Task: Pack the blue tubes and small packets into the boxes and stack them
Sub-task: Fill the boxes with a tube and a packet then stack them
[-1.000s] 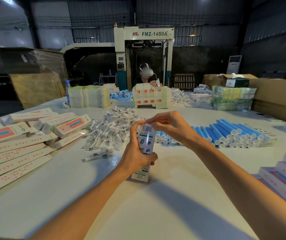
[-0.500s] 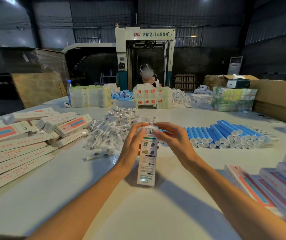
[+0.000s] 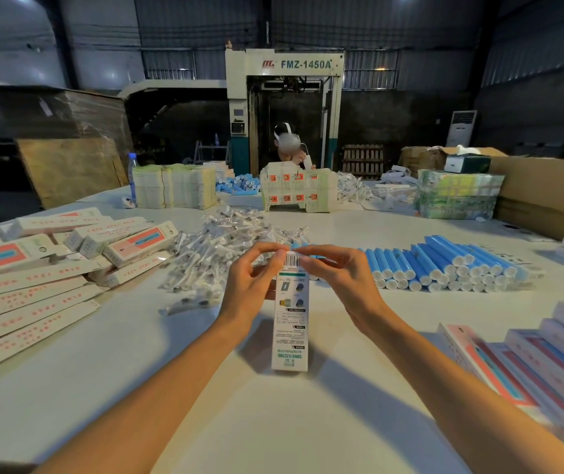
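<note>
A long white box (image 3: pixel 290 323) with green print and a barcode stands on end on the white table (image 3: pixel 273 422), leaning away from me. My left hand (image 3: pixel 251 285) and my right hand (image 3: pixel 337 282) both pinch its top end with their fingertips. Behind the box lies a heap of small clear packets (image 3: pixel 226 254). A stack of blue tubes (image 3: pixel 444 265) with white caps lies to the right. Whether the box's top flap is tucked in is hidden by my fingers.
Flat and filled white-and-pink boxes (image 3: pixel 34 278) are piled at the left; stacked boxes (image 3: pixel 547 354) sit at the right edge. Across the table a person (image 3: pixel 289 145) works behind more cartons (image 3: pixel 299 193). Cardboard cases (image 3: pixel 547 196) stand far right.
The box has come down from my left hand's grip to stand on the table. My left hand slid up to its top, and both hands now pinch that end.
</note>
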A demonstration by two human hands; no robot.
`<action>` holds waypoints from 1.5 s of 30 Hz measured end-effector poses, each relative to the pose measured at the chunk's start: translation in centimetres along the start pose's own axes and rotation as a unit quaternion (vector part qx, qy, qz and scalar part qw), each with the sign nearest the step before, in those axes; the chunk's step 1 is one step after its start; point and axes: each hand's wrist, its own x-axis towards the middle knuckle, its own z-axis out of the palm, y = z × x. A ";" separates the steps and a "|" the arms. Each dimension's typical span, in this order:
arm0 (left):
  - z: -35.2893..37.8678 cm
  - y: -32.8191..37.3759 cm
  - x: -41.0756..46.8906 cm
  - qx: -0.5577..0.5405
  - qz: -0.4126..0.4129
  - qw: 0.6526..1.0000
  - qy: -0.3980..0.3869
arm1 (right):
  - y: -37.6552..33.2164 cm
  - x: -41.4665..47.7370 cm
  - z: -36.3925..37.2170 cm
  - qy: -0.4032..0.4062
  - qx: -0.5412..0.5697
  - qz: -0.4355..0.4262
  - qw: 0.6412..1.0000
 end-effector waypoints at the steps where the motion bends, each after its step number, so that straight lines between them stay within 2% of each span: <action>1: 0.0 -0.1 0.0 0.001 -0.001 1.000 0.003 | 0.0 0.0 0.0 0.004 -0.001 -0.001 1.000; 10: 0.1 -0.4 0.0 -0.019 -0.025 1.000 0.002 | 0.8 -0.2 0.7 0.005 0.011 0.002 1.000; 13: 0.4 -0.7 0.1 -0.067 -0.054 0.996 0.013 | 1.1 -0.9 1.3 -0.040 0.062 0.075 0.994; 15: 0.3 -0.8 0.3 -0.115 -0.073 0.991 0.013 | 1.1 -1.5 1.7 -0.084 0.053 0.119 0.988; 20: 0.0 -1.3 0.4 -0.182 -0.109 0.977 -0.004 | 0.5 -2.5 1.9 -0.148 0.094 0.159 0.972; 25: 0.1 -2.2 0.2 -0.061 -0.076 0.994 -0.043 | -0.2 -3.8 0.6 -0.143 0.126 0.173 0.966; 29: 1.0 -2.4 -0.2 0.034 -0.003 0.997 -0.070 | -0.9 -5.2 -1.2 -0.128 0.116 0.178 0.969; 31: 1.6 -2.3 -0.4 0.081 0.029 0.992 -0.087 | -1.3 -6.1 -2.0 -0.123 0.060 0.160 0.978; 34: 2.0 -2.7 -1.4 0.129 0.037 0.982 -0.133 | -3.5 -6.4 -4.6 -0.040 -0.161 0.121 0.979; 36: 1.9 -3.2 -2.1 0.226 0.063 0.954 -0.187 | -5.1 -6.4 -7.3 0.001 -0.326 0.086 0.941; 39: 1.7 -3.8 -2.7 0.325 0.113 0.907 -0.243 | -6.0 -7.3 -11.3 0.045 -0.522 0.089 0.847; 43: 1.5 -3.6 -2.9 0.332 0.122 0.897 -0.265 | -4.1 -10.3 -14.0 0.060 -0.637 0.142 0.755; 45: 1.4 -3.6 -2.8 0.336 0.121 0.895 -0.268 | -3.0 -11.7 -14.3 0.054 -0.705 0.170 0.687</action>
